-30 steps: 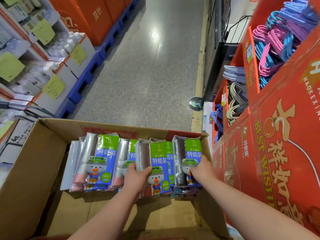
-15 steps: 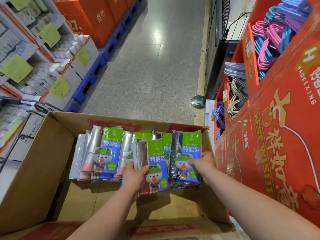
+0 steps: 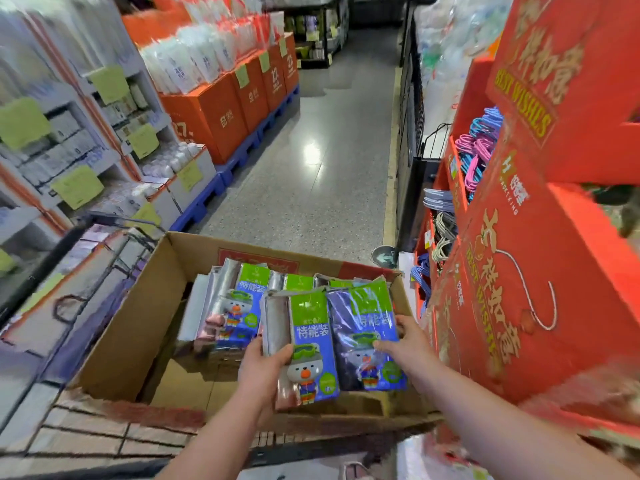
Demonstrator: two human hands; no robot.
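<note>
The left grip (image 3: 263,372) holds one grey packet (image 3: 311,341), the right grip (image 3: 408,344) one purple packet (image 3: 363,327), over one cardboard box (image 3: 131,323).

In my remote view, an open cardboard box (image 3: 138,323) carries blue-and-green packs (image 3: 242,306) standing upright near its far wall.

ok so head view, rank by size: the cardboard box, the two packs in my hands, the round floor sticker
1. cardboard box: largest by far.
2. silver pack in the left hand and dark pack in the right hand: alike, unranked.
3. round floor sticker: smallest, though farther off.
</note>
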